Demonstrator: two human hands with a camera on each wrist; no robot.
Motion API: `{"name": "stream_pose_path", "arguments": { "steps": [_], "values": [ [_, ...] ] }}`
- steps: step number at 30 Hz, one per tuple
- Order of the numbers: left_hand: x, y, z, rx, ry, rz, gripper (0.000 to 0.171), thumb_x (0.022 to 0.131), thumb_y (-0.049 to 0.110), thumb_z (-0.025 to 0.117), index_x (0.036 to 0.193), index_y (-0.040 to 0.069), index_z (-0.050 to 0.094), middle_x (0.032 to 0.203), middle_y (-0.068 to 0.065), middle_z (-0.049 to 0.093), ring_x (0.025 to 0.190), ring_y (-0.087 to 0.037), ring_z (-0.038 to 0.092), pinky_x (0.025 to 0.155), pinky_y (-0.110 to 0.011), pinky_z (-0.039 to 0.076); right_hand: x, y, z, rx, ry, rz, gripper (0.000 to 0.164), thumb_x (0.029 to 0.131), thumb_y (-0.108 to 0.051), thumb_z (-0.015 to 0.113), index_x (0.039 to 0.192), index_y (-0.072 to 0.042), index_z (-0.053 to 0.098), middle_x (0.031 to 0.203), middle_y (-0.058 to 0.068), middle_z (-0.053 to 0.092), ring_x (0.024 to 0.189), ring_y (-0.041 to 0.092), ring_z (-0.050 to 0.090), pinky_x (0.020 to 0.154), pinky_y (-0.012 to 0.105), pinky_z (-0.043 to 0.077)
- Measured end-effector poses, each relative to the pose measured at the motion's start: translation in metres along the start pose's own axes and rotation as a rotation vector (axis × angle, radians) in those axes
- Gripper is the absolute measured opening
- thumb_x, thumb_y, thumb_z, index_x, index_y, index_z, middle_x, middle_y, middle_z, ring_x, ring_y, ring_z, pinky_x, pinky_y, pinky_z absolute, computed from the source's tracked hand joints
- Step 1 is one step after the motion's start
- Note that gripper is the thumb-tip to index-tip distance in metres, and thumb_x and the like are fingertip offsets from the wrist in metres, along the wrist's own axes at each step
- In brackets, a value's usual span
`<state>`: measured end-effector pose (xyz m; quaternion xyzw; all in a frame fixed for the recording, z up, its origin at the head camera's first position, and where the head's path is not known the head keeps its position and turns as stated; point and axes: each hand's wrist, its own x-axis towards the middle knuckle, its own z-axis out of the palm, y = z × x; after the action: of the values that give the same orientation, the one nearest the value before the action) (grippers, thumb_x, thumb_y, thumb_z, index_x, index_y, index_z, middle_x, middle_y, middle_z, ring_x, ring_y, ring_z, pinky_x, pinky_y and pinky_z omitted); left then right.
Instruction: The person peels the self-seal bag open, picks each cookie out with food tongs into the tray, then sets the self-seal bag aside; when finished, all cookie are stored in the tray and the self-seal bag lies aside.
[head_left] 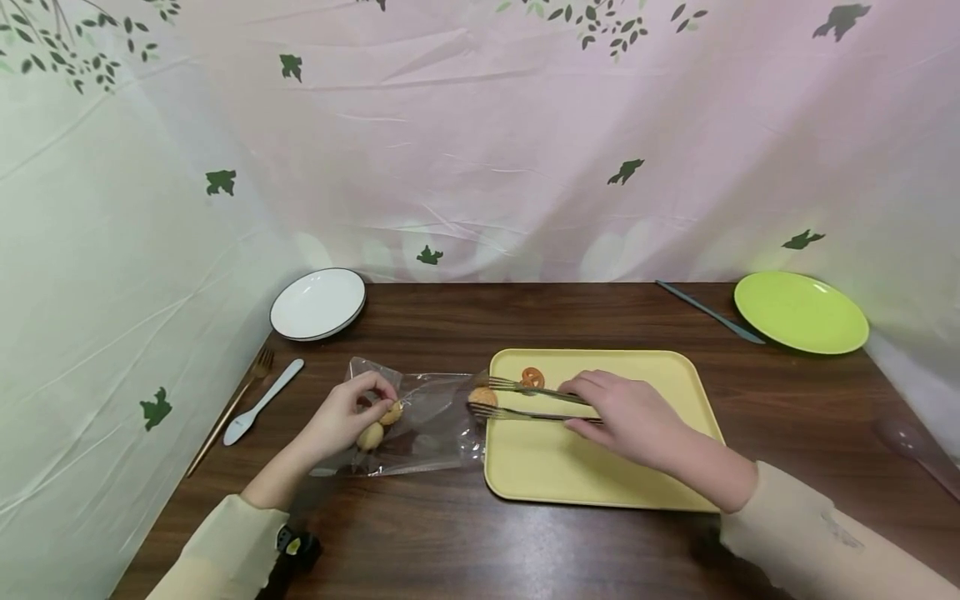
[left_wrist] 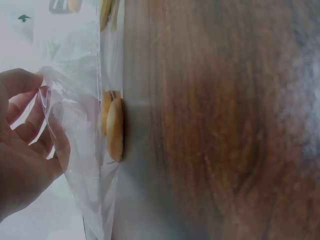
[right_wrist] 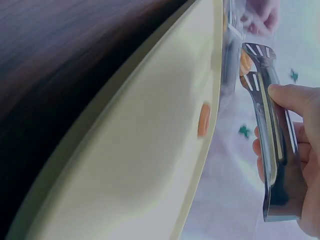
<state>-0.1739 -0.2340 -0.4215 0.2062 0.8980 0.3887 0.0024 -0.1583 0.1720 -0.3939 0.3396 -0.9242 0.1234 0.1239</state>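
Cream sleeve point(head_left: 832, 525) nearest; right hand point(head_left: 633, 414), over the yellow tray point(head_left: 600, 475), grips metal tongs point(head_left: 540, 416), a round cookie point(head_left: 483, 397) between their tips at the tray's left edge. Left hand point(head_left: 341, 418), left of the tray, pinches a clear bag point(head_left: 438, 417) containing two cookies point(head_left: 370, 437).

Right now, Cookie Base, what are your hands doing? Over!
Left hand pinching clear plastic bag. Right hand gripping metal tongs, round cookie between them. Pretzel-shaped cookie on yellow tray. Nothing visibly blocking.
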Motion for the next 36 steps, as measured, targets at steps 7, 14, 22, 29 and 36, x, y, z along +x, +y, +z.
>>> {"name": "stream_pose_path", "arguments": {
  "steps": [7, 14, 22, 29, 36],
  "values": [
    [0.000, -0.001, 0.000, -0.017, -0.006, 0.006, 0.006, 0.091, 0.016, 0.064, 0.094, 0.011, 0.063, 0.089, 0.008, 0.061, 0.080, -0.013, 0.058, 0.074, -0.030, 0.049, -0.033, 0.038, -0.012, -0.037, 0.033, 0.119, 0.040, 0.078, -0.035, 0.077, 0.111, -0.016, 0.065, 0.103, 0.000, 0.068, 0.092, 0.019, 0.066, 0.063, 0.040, 0.052],
    [0.000, -0.003, 0.000, -0.007, -0.012, -0.008, 0.004, 0.091, 0.014, 0.064, 0.094, 0.011, 0.063, 0.089, 0.008, 0.060, 0.080, -0.012, 0.057, 0.074, -0.030, 0.049, -0.062, 0.069, -0.018, -0.080, 0.003, 0.231, 0.042, 0.076, -0.033, 0.078, 0.111, -0.013, 0.064, 0.104, 0.007, 0.068, 0.089, 0.026, 0.066, 0.058, 0.043, 0.051],
    [0.003, -0.005, 0.001, -0.007, -0.023, -0.020, 0.005, 0.091, 0.017, 0.064, 0.094, 0.012, 0.062, 0.089, 0.007, 0.061, 0.079, -0.013, 0.058, 0.073, -0.030, 0.049, -0.076, 0.084, -0.015, -0.098, -0.002, 0.282, 0.044, 0.076, -0.033, 0.078, 0.110, -0.010, 0.064, 0.104, 0.013, 0.068, 0.088, 0.030, 0.066, 0.058, 0.046, 0.050],
    [0.002, -0.005, 0.000, -0.011, -0.018, -0.017, 0.008, 0.092, 0.019, 0.063, 0.094, 0.011, 0.062, 0.090, 0.006, 0.060, 0.080, -0.014, 0.059, 0.073, -0.030, 0.050, -0.075, 0.084, -0.017, -0.067, -0.015, 0.285, 0.047, 0.075, -0.033, 0.079, 0.112, -0.008, 0.064, 0.106, 0.015, 0.067, 0.089, 0.032, 0.066, 0.059, 0.048, 0.050],
    [0.001, -0.004, 0.001, -0.013, -0.006, -0.031, 0.008, 0.091, 0.016, 0.064, 0.094, 0.009, 0.063, 0.090, 0.006, 0.061, 0.084, -0.015, 0.058, 0.075, -0.033, 0.049, -0.071, 0.080, -0.022, -0.063, 0.016, 0.285, 0.046, 0.075, -0.032, 0.079, 0.112, -0.010, 0.064, 0.105, 0.013, 0.068, 0.086, 0.029, 0.066, 0.063, 0.047, 0.050]
  ]
}}
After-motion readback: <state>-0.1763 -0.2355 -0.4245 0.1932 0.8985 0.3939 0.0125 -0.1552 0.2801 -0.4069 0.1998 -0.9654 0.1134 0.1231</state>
